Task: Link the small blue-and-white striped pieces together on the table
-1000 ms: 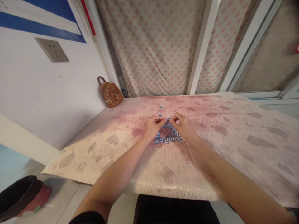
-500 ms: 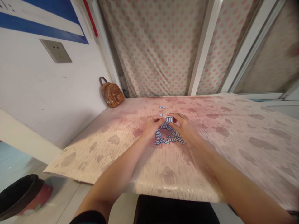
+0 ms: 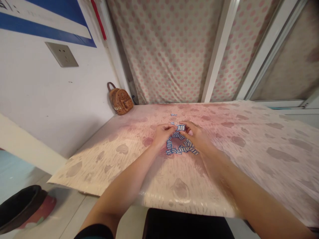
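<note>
- Near the centre of the frame, I see one small blue-and-white striped rectangular piece (image 3: 181, 127) between the two bare hands, its striped face turned toward my camera.
- At the right of that piece, I have the right hand (image 3: 195, 133), thumb below and fingers above, pinching it.
- Left of it, the left hand (image 3: 162, 135) has its thumb and fingers drawn together, the tips at the piece's left edge; I cannot tell whether they grip it.
- Just below the hands, many more blue-and-white striped rectangular pieces (image 3: 184, 149) lie in a rough ring, some overlapping, on the bench (image 3: 139, 166), which wears a glossy cream-and-pink covering with grey leaf-like shapes.
- Above the left fingertips, I make out a tiny striped piece (image 3: 172, 123), and farther up a short striped strip (image 3: 173, 115).
- Toward the left of centre, a small brown backpack (image 3: 121, 102) with a dark top loop stands at the bench's far corner, by the white wall (image 3: 82, 96).
- Across the top, I see a pale curtain with pink dots (image 3: 169, 49).
</note>
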Action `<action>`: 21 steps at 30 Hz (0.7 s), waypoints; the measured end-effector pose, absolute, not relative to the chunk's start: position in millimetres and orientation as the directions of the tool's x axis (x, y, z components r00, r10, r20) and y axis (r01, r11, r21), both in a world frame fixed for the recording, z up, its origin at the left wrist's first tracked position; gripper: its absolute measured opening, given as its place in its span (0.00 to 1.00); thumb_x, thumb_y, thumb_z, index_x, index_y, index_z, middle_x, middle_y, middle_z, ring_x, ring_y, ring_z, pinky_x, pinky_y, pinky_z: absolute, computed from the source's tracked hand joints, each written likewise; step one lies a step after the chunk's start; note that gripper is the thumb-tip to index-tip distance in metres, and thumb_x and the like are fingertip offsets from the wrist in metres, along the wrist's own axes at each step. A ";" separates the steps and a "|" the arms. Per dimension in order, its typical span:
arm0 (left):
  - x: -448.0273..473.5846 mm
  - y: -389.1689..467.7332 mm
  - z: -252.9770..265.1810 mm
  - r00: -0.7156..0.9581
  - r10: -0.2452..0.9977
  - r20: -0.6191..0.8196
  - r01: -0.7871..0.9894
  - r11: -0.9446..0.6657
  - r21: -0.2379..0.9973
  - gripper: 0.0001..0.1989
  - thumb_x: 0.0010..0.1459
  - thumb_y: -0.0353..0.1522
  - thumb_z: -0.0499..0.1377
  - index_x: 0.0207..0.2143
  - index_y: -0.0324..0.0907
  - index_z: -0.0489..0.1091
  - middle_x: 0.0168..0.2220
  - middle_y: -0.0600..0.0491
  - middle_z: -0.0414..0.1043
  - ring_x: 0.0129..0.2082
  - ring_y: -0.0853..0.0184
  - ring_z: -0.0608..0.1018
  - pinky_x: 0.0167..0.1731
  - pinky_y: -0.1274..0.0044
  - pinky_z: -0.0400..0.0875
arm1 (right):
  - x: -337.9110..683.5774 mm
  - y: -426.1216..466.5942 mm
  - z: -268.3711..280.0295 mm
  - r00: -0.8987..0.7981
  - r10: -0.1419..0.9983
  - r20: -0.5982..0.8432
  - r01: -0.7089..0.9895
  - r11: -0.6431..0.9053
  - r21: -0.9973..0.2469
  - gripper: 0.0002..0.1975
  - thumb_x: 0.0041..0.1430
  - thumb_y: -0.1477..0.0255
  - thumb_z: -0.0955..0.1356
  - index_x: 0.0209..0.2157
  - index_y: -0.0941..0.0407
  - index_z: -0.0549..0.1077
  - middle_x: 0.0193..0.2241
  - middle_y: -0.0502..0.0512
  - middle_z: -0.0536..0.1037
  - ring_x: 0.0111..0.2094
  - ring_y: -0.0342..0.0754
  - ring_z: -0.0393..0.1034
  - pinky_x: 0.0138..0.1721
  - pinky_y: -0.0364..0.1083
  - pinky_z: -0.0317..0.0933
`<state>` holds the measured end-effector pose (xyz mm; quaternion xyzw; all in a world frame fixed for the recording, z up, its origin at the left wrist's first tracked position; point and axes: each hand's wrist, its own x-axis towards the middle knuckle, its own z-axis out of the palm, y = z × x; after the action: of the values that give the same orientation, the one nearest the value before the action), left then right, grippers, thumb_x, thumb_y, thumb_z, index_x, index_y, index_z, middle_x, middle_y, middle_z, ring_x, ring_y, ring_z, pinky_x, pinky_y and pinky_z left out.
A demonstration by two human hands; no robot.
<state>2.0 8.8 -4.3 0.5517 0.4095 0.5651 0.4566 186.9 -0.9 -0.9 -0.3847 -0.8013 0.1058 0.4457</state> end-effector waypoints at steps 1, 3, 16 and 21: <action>2.1 8.9 -4.4 0.025 0.969 0.245 -0.070 -0.243 0.967 0.11 0.49 0.37 0.68 0.30 0.37 0.81 0.26 0.52 0.78 0.26 0.70 0.74 0.29 0.78 0.65 | 186.7 -1.3 0.0 -0.304 0.711 0.634 0.526 0.680 -0.511 0.15 0.63 0.70 0.67 0.52 0.52 0.73 0.38 0.54 0.77 0.36 0.52 0.71 0.41 0.50 0.64; 2.1 9.8 -5.2 0.026 0.970 0.240 -0.075 -0.238 0.968 0.11 0.49 0.37 0.68 0.30 0.37 0.81 0.26 0.51 0.78 0.26 0.69 0.74 0.29 0.78 0.65 | 186.1 -2.7 1.8 -0.289 0.721 0.629 0.536 0.667 -0.518 0.13 0.63 0.71 0.66 0.50 0.52 0.74 0.36 0.53 0.77 0.35 0.52 0.72 0.40 0.49 0.63; 5.8 11.0 -9.0 0.013 0.910 0.414 -0.018 -0.414 0.910 0.11 0.53 0.38 0.67 0.32 0.38 0.81 0.31 0.50 0.81 0.28 0.67 0.77 0.31 0.77 0.68 | 181.9 3.3 0.5 -0.154 0.901 0.406 0.171 0.429 -0.887 0.15 0.58 0.58 0.67 0.28 0.54 0.74 0.25 0.53 0.77 0.26 0.49 0.72 0.30 0.47 0.67; 5.7 12.8 -10.6 0.029 0.908 0.418 -0.025 -0.417 0.908 0.12 0.52 0.39 0.67 0.32 0.38 0.81 0.30 0.49 0.81 0.28 0.67 0.77 0.32 0.77 0.69 | 181.2 1.7 2.8 -0.138 0.913 0.384 0.145 0.402 -0.904 0.14 0.55 0.58 0.68 0.26 0.54 0.74 0.25 0.54 0.78 0.26 0.50 0.73 0.31 0.47 0.68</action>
<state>5.7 12.8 -10.6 0.5990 0.3685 0.5915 0.3944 181.2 1.7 2.8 -0.4024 -0.6574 0.3701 0.5185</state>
